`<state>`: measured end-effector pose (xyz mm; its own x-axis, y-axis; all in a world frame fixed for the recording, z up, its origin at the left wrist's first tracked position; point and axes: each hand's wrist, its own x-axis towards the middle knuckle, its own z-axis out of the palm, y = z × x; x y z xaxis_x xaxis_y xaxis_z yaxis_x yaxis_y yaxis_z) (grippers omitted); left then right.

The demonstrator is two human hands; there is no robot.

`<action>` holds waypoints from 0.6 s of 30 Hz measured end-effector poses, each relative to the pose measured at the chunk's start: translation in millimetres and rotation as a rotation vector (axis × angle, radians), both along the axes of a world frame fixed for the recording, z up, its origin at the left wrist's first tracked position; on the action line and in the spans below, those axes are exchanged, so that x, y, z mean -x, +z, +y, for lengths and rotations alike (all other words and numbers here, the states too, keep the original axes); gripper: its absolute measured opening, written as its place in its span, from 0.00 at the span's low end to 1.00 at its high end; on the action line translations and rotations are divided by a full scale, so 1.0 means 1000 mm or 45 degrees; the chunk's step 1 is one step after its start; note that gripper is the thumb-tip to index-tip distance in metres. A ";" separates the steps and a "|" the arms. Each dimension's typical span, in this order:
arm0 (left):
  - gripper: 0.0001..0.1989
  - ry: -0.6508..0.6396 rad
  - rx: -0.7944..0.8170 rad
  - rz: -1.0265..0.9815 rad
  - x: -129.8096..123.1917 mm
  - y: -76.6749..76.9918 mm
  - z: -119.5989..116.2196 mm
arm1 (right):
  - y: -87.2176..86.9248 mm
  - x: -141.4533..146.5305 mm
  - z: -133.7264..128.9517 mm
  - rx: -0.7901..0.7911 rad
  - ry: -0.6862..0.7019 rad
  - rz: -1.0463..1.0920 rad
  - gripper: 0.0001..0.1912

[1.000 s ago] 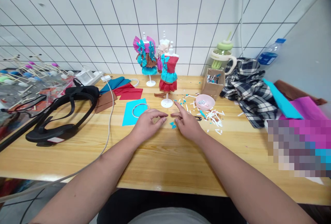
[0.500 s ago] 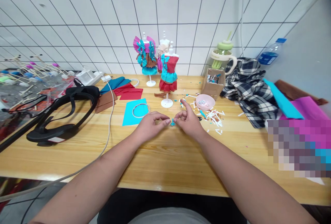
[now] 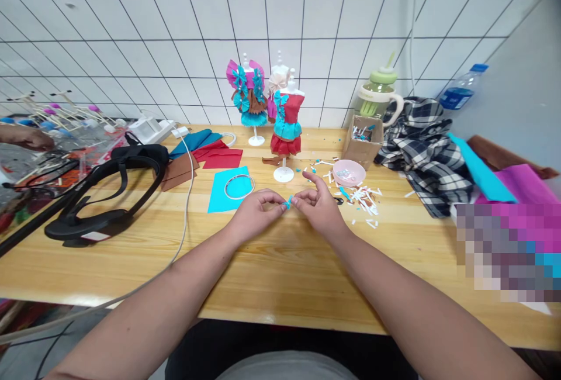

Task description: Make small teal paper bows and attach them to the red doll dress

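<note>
A small blue piece of crinkled paper (image 3: 288, 202), gathered somewhat like a bow, is pinched between my two hands over the table. The thumb and fingertips of my left hand (image 3: 262, 209) close on its left side. From the right, my right hand (image 3: 316, 203) grips it between thumb and bent fingers, with the index finger raised. Just beyond stands a small mannequin (image 3: 287, 128) in a red and blue paper dress with blue bows. Left of my hands lies a flat blue sheet (image 3: 219, 193) with a thin ring (image 3: 239, 196) on it.
Beside my right hand are white paper strips (image 3: 363, 200) and a pink bowl (image 3: 349, 173). Behind stand a cardboard box (image 3: 362, 145), a cup (image 3: 380, 96) and another dressed mannequin (image 3: 252, 99). A black headset (image 3: 105, 204) and cable lie left; another person's hand (image 3: 35, 137) reaches in there.
The blue piece has shifted slightly left and turned between my fingertips. Another person's hand has come into view at the far left. My arms have barely moved.
</note>
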<state>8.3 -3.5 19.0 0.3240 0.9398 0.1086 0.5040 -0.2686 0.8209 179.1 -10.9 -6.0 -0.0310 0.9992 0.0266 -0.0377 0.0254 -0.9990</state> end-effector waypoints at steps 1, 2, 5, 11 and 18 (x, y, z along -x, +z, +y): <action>0.09 0.001 -0.005 0.008 0.000 0.001 0.000 | 0.000 0.000 0.000 0.002 0.004 -0.009 0.38; 0.10 0.004 -0.003 0.011 0.000 0.001 0.000 | 0.000 0.000 0.000 -0.004 0.000 -0.016 0.38; 0.12 0.017 0.055 -0.016 0.000 0.002 0.000 | -0.001 0.000 -0.001 -0.035 -0.035 -0.017 0.36; 0.12 0.024 0.041 -0.072 0.000 0.002 -0.001 | -0.001 0.003 -0.002 -0.076 -0.027 -0.053 0.33; 0.12 0.121 0.082 -0.021 0.001 0.002 0.000 | 0.012 -0.003 -0.010 -0.649 -0.157 -0.618 0.04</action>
